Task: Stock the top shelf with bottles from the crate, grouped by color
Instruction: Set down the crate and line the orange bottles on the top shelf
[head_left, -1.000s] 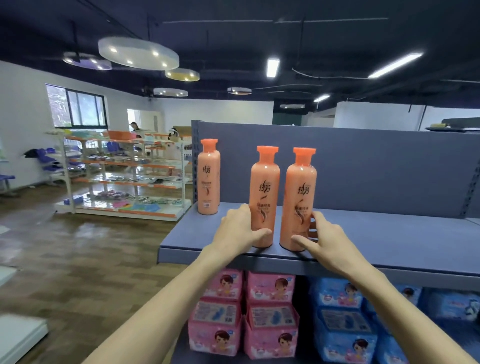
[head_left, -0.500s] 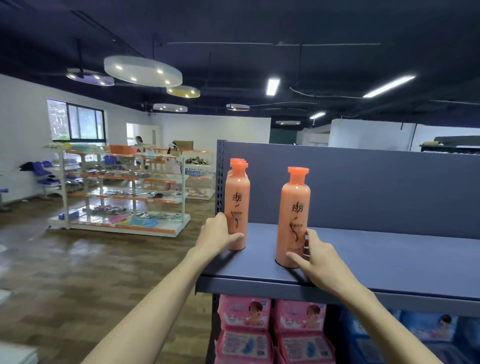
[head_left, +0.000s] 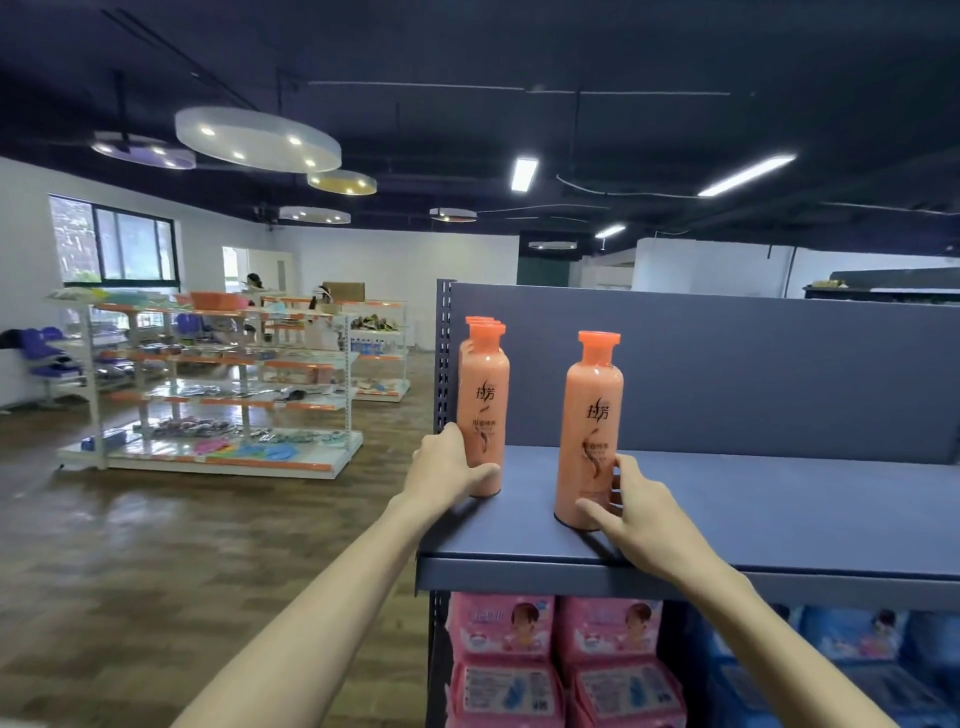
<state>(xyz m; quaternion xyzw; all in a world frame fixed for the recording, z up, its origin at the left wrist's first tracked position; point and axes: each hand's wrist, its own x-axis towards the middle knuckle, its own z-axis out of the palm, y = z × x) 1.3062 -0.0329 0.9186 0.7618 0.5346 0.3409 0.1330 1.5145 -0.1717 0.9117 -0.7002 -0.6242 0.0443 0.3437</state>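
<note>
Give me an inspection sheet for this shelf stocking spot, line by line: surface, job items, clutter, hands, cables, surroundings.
Surface: blue-grey top shelf, mostly bare to the right of the bottles.
Job's things: orange bottles only. A left bottle stands upright at the shelf's left end with more orange caps lined up behind it; a right bottle stands upright, apart from that row. No crate in view.
Clutter: nothing seen on the top shelf.
Hands: left hand grips the left bottle low down; right hand holds the right bottle near its base.
Cables: thin lines run along the dark ceiling.
Surroundings: pink packs and blue packs below; a white display rack across the wooden floor.
</note>
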